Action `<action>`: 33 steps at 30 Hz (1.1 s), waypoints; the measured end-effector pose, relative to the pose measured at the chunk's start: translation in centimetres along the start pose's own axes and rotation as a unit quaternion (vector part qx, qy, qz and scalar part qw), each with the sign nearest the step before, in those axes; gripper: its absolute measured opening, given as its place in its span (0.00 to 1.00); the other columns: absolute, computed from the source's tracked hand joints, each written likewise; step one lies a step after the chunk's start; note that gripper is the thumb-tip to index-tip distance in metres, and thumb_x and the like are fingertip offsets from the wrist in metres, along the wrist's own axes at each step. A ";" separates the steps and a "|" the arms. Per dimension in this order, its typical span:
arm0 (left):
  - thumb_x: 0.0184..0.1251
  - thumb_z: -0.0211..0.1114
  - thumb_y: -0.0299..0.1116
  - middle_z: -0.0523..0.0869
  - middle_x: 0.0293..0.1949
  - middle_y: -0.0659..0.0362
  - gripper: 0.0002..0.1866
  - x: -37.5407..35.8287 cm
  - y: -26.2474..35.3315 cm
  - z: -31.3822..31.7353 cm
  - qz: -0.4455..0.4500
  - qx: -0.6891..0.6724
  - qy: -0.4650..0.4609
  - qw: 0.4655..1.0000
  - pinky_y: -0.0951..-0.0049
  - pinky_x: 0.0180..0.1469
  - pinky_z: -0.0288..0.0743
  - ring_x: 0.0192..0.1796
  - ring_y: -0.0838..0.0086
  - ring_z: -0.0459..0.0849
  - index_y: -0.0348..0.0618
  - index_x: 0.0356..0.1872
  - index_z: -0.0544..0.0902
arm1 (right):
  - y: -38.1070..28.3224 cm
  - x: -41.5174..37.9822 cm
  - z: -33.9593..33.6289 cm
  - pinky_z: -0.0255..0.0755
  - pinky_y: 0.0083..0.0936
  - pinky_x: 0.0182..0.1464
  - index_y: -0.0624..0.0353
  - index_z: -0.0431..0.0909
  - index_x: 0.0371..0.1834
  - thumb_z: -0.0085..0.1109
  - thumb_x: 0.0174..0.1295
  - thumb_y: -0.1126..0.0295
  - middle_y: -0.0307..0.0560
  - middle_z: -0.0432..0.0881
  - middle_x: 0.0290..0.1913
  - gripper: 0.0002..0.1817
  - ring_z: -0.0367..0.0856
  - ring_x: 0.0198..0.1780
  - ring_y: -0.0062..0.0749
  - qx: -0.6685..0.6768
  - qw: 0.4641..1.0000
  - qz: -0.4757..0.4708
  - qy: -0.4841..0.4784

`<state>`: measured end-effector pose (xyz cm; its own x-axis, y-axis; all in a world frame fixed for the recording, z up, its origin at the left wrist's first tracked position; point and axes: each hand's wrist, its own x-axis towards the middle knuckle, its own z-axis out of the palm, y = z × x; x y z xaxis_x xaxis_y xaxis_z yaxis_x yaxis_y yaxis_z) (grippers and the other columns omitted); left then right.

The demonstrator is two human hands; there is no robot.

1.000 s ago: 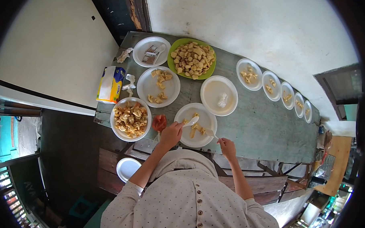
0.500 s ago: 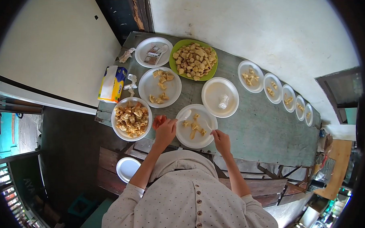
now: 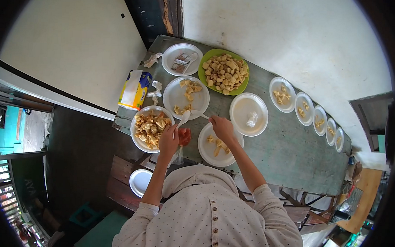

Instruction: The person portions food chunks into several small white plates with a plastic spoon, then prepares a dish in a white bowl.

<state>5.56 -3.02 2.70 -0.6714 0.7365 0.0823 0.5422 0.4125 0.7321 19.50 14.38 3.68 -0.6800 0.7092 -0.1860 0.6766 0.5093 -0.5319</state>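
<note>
- We're at a grey-green table [image 3: 288, 150] against a pale wall [image 3: 274, 34].
- Fried pieces [image 3: 179, 109] lie on the middle plate [image 3: 176, 93], ahead of our left hand [image 3: 168, 142], ahead and left of our right hand [image 3: 223, 128]. Left is nearer.
- White spoon [image 3: 185, 118]: long axis points forward, slightly right. White utensil [image 3: 199, 114]: points left. Ends converge by the pieces; can't tell if they touch.
- Left: fingers closed on the spoon handle, beside the heaped plate [image 3: 132, 126].
- Right: fingers pinched on the utensil handle, above the near plate [image 3: 206, 152].
</note>
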 end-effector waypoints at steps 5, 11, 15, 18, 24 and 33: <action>0.61 0.53 0.30 0.81 0.36 0.48 0.11 0.1 -1.7 -0.6 -0.031 0.013 0.020 0.999 0.62 0.40 0.72 0.38 0.55 0.79 0.38 0.42 0.79 | -0.5 2.6 2.3 0.70 0.44 0.30 0.55 0.77 0.31 0.46 0.62 0.58 0.54 0.79 0.25 0.15 0.78 0.29 0.52 -0.064 0.997 -0.039 -0.025; 0.59 0.54 0.30 0.80 0.35 0.49 0.11 0.8 -2.4 -1.4 -0.038 0.040 0.037 0.998 0.60 0.36 0.73 0.35 0.54 0.80 0.40 0.42 0.79 | -0.4 4.3 3.5 0.72 0.42 0.32 0.53 0.78 0.31 0.46 0.62 0.58 0.52 0.80 0.26 0.14 0.79 0.30 0.50 -0.101 0.994 -0.012 -0.036; 0.59 0.54 0.31 0.80 0.33 0.49 0.11 1.2 -2.3 -1.5 -0.047 0.052 0.037 0.997 0.61 0.33 0.74 0.33 0.54 0.80 0.40 0.41 0.79 | -0.6 4.4 3.3 0.72 0.42 0.36 0.53 0.78 0.32 0.45 0.61 0.59 0.51 0.81 0.29 0.13 0.79 0.35 0.49 -0.048 0.996 0.013 -0.069; 0.59 0.54 0.30 0.80 0.32 0.49 0.11 1.4 -2.1 -1.6 -0.039 0.038 0.034 0.998 0.61 0.33 0.74 0.33 0.54 0.80 0.40 0.41 0.79 | -1.0 4.7 2.7 0.72 0.43 0.36 0.54 0.77 0.31 0.44 0.61 0.60 0.52 0.81 0.30 0.13 0.79 0.35 0.50 -0.015 0.999 0.015 -0.048; 0.60 0.53 0.29 0.80 0.33 0.49 0.11 1.2 -2.5 -0.8 -0.007 0.040 0.037 0.999 0.60 0.35 0.73 0.34 0.54 0.79 0.40 0.41 0.79 | -1.1 7.7 1.2 0.72 0.45 0.35 0.55 0.75 0.34 0.42 0.62 0.63 0.55 0.80 0.30 0.11 0.79 0.34 0.51 -0.005 0.998 0.034 0.051; 0.60 0.53 0.29 0.80 0.35 0.45 0.13 1.1 -0.9 -1.3 -0.054 0.018 -0.004 0.998 0.61 0.42 0.71 0.39 0.53 0.79 0.36 0.43 0.79 | 0.6 10.2 1.8 0.72 0.45 0.35 0.56 0.75 0.35 0.42 0.61 0.64 0.57 0.80 0.29 0.12 0.79 0.33 0.53 -0.063 0.998 0.022 0.019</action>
<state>3.69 -3.28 3.03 -0.7234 0.6904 -0.0008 0.4849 0.5089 0.7113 12.43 21.08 0.01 -0.6391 0.7492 -0.1740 0.7373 0.5323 -0.4161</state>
